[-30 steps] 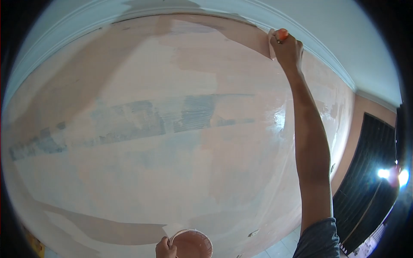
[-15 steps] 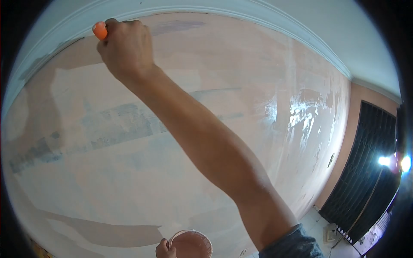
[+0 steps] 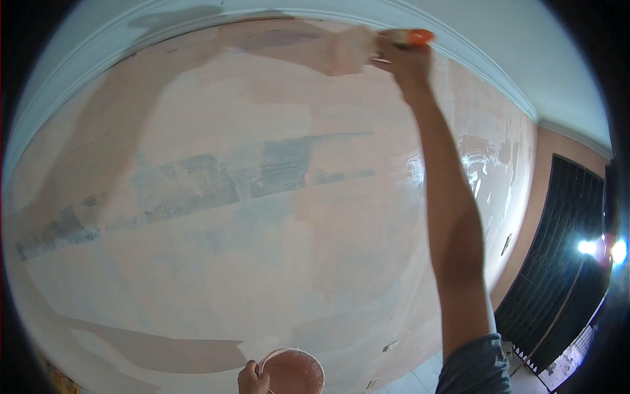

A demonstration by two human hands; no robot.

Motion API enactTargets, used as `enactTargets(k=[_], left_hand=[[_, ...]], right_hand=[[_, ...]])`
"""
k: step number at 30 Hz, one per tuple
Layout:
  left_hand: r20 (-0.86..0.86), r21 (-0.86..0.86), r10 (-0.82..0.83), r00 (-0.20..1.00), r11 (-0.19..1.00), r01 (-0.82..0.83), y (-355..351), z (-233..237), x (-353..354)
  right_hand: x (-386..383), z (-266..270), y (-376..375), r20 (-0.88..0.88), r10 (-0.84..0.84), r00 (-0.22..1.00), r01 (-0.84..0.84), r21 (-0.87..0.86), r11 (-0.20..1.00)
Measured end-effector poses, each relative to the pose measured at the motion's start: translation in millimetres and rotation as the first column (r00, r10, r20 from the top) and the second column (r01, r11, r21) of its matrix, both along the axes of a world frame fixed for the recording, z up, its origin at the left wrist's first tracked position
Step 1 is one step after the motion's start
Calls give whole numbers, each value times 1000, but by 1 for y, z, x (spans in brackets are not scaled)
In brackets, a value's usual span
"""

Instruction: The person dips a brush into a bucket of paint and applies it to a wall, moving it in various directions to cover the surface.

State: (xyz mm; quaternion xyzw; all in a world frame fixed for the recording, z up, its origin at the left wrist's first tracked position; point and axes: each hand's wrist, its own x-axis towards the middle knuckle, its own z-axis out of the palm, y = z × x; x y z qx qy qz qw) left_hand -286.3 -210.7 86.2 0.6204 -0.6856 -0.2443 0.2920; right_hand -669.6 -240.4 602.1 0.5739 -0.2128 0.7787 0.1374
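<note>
High on the wall, my right hand [image 3: 408, 62] is closed around the orange handle [image 3: 420, 37] of a wide brush. The brush's pale head [image 3: 350, 51] is blurred and lies against or close to the upper wall, just left of the hand. At the bottom, my left hand [image 3: 252, 379] grips the rim of a round bucket [image 3: 293, 373] with pinkish-brown paint inside. The wall [image 3: 249, 276] is pale pink with grey-blue patches across its middle.
White moulding [image 3: 341, 14] runs along the wall's top edge. To the right are wet shiny patches, a wall socket [image 3: 506, 244], a dark folding gate [image 3: 558, 249] and a bright lamp [image 3: 618, 250]. Floor tiles [image 3: 426, 373] show at the lower right.
My right hand has swept rightward along the top of the wall with the brush, and its head now shows. The arm's shadow has shifted right. My left hand and the bucket stay nearly in place.
</note>
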Motion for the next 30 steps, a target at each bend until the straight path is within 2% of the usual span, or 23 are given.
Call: enactTargets(k=[4, 5, 7, 8, 10, 11, 13, 14, 16, 18, 20, 21, 24, 25, 27, 28, 30], left_hand=[[-17, -1, -11, 1000, 1000, 11, 0, 2, -1], [-18, 1, -11, 1000, 1000, 11, 0, 4, -1], [-18, 14, -21, 1000, 1000, 22, 1, 6, -2], [-21, 21, -12, 1000, 1000, 12, 1, 6, -2], [15, -49, -45, 999, 998, 45, 1, 4, -3], [13, -42, -33, 999, 999, 34, 1, 2, -3], [-24, 9, -30, 999, 999, 31, 1, -2, -3], [-28, 10, -14, 1000, 1000, 14, 2, -1, -3], [-38, 53, -34, 999, 998, 36, 4, 1, 0], [-49, 55, -15, 999, 998, 18, 5, -1, 2], [-52, 59, -9, 999, 998, 12, 5, -4, 3], [-55, 39, 3, 998, 999, -1, 6, -5, 2], [-31, 34, 34, 999, 999, -33, 13, 5, -1], [-13, 45, 57, 998, 997, -56, 14, 8, -2], [-26, 23, 46, 999, 999, -46, 12, 4, 0], [-44, 3, 40, 998, 999, -40, 12, 2, 2], [-41, -3, 45, 998, 999, -46, 12, 1, 4]], right_hand=[[-90, -6, 22, 86, -307, 948, 307, 7, 952], [-107, -8, 26, 84, -307, 948, 307, 9, 952], [-128, -10, 29, 124, -571, 812, 577, -19, 817], [-121, -12, 31, 118, -564, 818, 569, -15, 822], [-99, -22, 38, 69, -822, 565, 823, 13, 567], [-88, -24, 32, 62, -816, 575, 817, 16, 577], [-65, -28, 14, 53, -859, 509, 861, -27, 508], [-45, -30, 6, 49, -851, 523, 852, -31, 522], [11, -38, -8, 42, -797, 603, 788, -187, 587], [65, -46, -24, 11, -793, 609, 757, -307, 577], [125, -54, -36, -47, -744, 667, 630, -496, 597], [153, -58, -45, -74, -819, 569, 720, -435, 540], [230, -73, -51, -214, -687, 695, 560, -438, 703], [251, -76, -49, -261, -567, 781, 446, -402, 799], [278, -78, -41, -284, -435, 854, 314, -386, 868], [284, -75, -39, -281, -434, 856, 314, -384, 868], [288, -68, -38, -251, -211, 945, 128, -311, 942]])
